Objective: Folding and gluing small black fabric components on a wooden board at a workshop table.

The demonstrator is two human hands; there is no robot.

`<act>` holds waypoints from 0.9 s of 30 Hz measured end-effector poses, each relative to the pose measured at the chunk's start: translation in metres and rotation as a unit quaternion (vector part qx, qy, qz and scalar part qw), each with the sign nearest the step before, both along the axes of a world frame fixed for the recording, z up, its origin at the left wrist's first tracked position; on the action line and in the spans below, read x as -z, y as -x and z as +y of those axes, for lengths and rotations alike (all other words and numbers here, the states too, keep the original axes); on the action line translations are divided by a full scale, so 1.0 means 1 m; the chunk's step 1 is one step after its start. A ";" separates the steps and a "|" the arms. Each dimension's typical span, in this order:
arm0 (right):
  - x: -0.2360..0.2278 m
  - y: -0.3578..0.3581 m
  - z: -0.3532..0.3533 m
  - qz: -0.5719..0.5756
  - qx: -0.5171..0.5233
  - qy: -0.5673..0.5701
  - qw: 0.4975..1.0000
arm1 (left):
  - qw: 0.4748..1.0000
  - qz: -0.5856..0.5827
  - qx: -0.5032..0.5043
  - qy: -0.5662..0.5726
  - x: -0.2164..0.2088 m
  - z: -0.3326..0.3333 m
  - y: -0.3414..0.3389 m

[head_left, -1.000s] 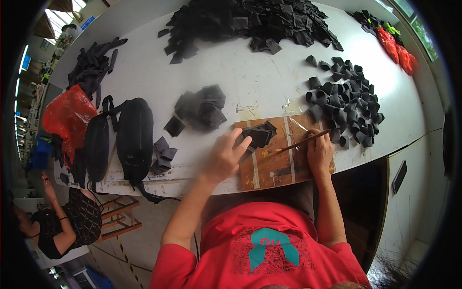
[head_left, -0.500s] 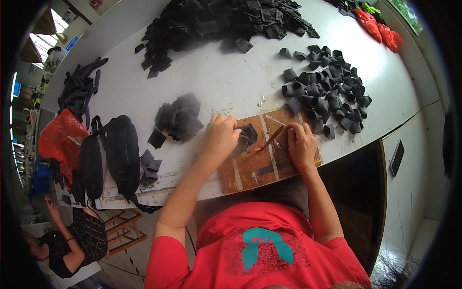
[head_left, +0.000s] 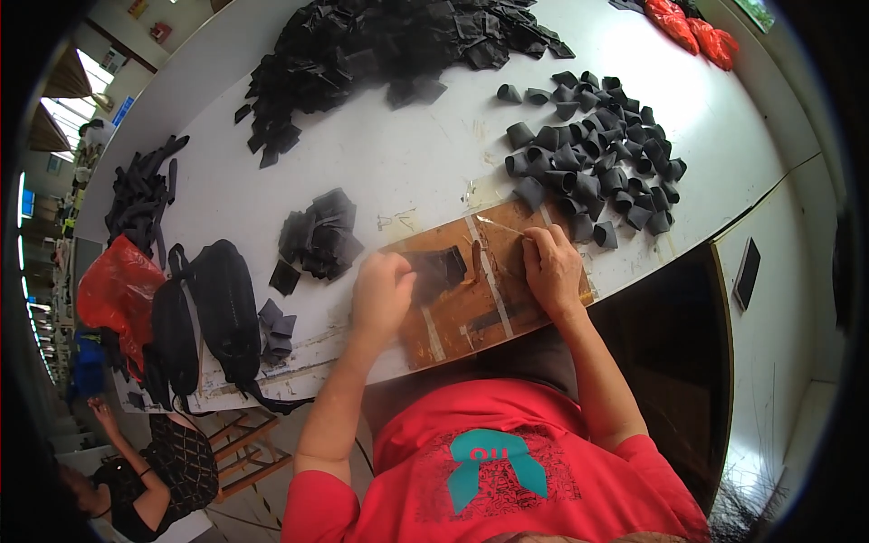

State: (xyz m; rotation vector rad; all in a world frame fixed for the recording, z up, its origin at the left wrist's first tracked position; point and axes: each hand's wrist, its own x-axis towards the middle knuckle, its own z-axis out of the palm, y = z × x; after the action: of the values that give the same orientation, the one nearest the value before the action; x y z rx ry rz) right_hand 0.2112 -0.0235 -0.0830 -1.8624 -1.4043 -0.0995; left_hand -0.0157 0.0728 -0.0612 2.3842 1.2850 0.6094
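A brown wooden board [head_left: 453, 330] with pale tape strips lies at the table's near edge. My left hand [head_left: 382, 294] is closed at its left side, fingers pinching the left end of a black fabric piece [head_left: 441, 269] that lies on the board. My right hand [head_left: 552, 267] rests over the board's right part with fingers curled together; what they hold, if anything, I cannot make out. A thin clear strip [head_left: 501, 225] runs toward its fingertips. Between the hands a narrow brown strip [head_left: 475, 258] shows beside the fabric's right end.
Flat black pieces [head_left: 317, 235] lie left of the board, folded black loops [head_left: 597, 149] to its right. A large black heap [head_left: 362, 54] covers the far side. Black bags [head_left: 222, 312] and a red plastic bag [head_left: 118, 285] stand left. Another person [head_left: 136, 471] sits lower left.
My left hand has moved left and nearer, and the black piece now lies more stretched out. The brown strip appears shorter and farther from my right hand. The whole view has shifted slightly.
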 end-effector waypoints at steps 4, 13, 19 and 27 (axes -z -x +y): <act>-0.021 0.016 -0.021 0.074 -0.039 -0.069 0.994 | 0.992 -0.110 0.036 0.054 -0.017 0.000 0.003; -0.066 0.078 -0.032 0.165 -0.142 -0.015 0.976 | 0.905 -0.349 -0.074 0.230 -0.055 -0.058 -0.024; -0.064 0.076 -0.033 -0.013 -0.117 -0.056 0.991 | 0.770 -0.459 -0.063 0.438 -0.062 -0.069 -0.026; -0.064 0.076 -0.039 0.018 -0.117 0.082 0.990 | 0.745 -0.445 -0.077 0.492 -0.052 -0.065 -0.022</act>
State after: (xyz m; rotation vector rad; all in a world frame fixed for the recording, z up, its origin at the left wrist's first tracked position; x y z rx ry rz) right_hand 0.1349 -0.0629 -0.0192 -1.8047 -1.6354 0.1691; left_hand 0.0066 0.0075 -0.0097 0.8971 0.9434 0.7177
